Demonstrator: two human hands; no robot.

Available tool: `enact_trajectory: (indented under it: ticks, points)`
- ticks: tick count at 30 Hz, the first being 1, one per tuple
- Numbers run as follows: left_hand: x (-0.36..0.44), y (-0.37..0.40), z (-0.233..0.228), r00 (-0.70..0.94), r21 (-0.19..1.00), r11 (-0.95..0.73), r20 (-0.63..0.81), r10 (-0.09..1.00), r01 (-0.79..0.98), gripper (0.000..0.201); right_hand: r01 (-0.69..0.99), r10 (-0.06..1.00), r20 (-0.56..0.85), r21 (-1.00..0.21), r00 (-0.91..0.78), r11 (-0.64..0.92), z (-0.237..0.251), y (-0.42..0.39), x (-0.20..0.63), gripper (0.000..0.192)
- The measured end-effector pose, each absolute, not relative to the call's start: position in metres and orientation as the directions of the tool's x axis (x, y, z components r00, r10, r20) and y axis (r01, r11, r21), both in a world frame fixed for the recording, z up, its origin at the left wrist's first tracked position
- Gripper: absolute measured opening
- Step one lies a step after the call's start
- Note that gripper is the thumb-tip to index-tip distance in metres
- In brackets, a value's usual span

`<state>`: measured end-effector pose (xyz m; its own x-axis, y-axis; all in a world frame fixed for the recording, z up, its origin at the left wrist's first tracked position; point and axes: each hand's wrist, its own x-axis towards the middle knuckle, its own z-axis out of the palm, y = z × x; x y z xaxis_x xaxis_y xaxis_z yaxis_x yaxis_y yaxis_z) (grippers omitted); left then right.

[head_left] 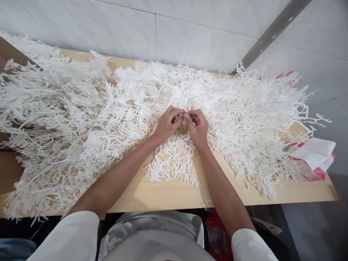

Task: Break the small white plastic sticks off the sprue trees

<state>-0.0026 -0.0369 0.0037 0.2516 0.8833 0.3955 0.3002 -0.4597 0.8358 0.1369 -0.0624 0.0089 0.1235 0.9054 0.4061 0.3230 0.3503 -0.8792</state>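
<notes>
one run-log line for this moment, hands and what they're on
left hand: pinching white plastic piece | right hand: pinching same piece | below: loose small sticks pile | around: branched white sprues | wooden table

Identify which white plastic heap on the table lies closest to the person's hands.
The small heap of short loose sticks, lying right under the left hand and right hand. Unlike the big tangled branched piles on either side, its pieces are separate, straight and short.

Plastic sprues [81,119] heaped left, right and behind a pile of small sticks [174,163] on the tabletop [168,195].
</notes>
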Motion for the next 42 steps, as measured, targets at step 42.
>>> enact_trajectory:
  ticks: [42]
  points:
    - [-0.013, -0.031, 0.001, 0.063, 0.803, -0.457, 0.471, 0.88, 0.381, 0.006, 0.13, 0.954, 0.281, -0.955, 0.104, 0.268, 0.005, -0.058, 0.139, 0.024]
